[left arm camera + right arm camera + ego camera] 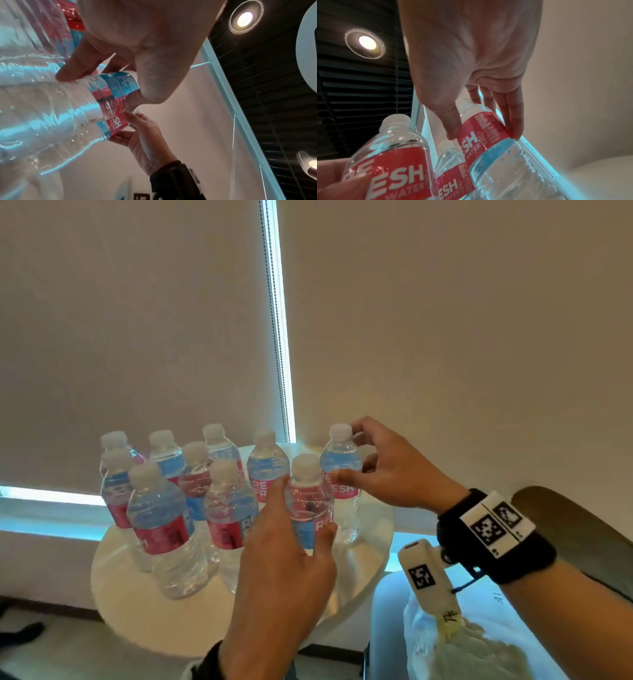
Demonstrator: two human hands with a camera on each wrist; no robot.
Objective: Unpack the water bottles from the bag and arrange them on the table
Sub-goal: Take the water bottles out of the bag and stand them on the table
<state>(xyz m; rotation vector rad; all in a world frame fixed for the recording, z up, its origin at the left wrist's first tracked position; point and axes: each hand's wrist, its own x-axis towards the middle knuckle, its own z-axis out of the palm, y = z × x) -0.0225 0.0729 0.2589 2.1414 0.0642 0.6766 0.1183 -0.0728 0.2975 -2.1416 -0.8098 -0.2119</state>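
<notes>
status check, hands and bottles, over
left hand grips front clear plastic water bottle; right hand pinches rightmost clear plastic water bottle. both upright. other bottles crowd close on round white table.

Head: above, facing down at table [144, 621]; wrists: close, tilted upward, sharing bottles [479, 132].

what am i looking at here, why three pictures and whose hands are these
There is no robot here: a person wears three cameras. The wide picture comes from the head, looking down. The other two come from the wrists, looking along each hand, so things there look huge and tilted. The black wrist band seems to carry the right wrist's camera. On the round white table stand labelled water bottles. The left hand grips the near bottle. The right hand pinches the far bottle between thumb and fingers.
</notes>
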